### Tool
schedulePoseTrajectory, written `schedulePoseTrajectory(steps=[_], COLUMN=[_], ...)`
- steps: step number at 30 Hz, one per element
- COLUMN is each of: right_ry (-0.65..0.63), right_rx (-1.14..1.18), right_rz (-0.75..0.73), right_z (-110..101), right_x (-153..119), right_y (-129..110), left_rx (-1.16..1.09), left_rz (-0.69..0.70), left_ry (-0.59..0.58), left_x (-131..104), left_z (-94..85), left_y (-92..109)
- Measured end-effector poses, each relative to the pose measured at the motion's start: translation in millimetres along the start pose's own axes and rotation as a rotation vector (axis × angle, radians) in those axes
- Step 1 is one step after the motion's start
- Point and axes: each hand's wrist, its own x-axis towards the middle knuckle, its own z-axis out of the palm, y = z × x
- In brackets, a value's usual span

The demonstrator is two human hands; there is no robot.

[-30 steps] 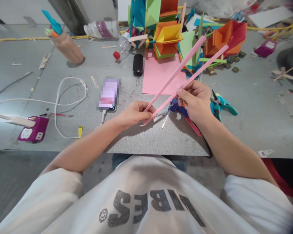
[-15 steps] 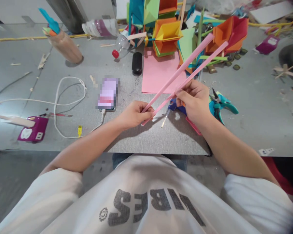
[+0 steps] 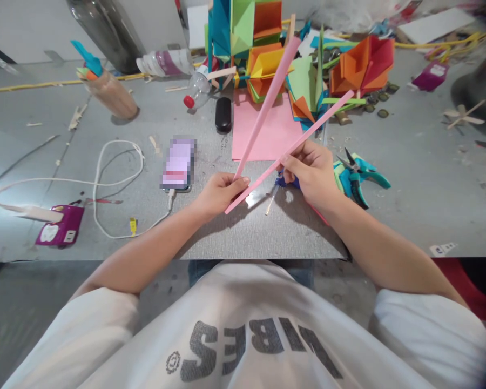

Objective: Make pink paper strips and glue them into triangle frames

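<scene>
Both pink strips are above the table [image 3: 421, 205], near the middle of its front edge. The left hand [image 3: 221, 194] has its thumb and fingers closed on the near end of the wider pink strip [image 3: 267, 102]. Its long axis runs steeply away from the front edge, leaning right, with the far end in front of the folded paper shapes [image 3: 267, 67].

The right hand [image 3: 311, 173] pinches the narrower pink strip [image 3: 322, 120] partway along between thumb and fingertips. This strip lies on a flatter diagonal, its near end beside the left fingertips and its far end pointing toward the far right corner. Whether the left fingers also touch it, I cannot tell.
</scene>
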Motion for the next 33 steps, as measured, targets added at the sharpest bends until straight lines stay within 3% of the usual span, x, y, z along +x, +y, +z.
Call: schedulePoseTrajectory(steps=[9, 17, 33], right_ry=[0.055, 0.048, 0.070], right_rx=[-0.045, -0.034, -0.036], right_rz=[-0.029, -0.041, -0.060], right_z=[-3, -6, -6], right_x=[5, 6, 8], right_y=[-7, -5, -4], left_rx=[0.048, 0.005, -0.034], left_rz=[0.055, 0.009, -0.061], left_ry=[-0.064, -0.119, -0.121], left_x=[-2, -3, -3], left_z=[-4.7, -3.6, -4.1], left_y=[0, 8, 13])
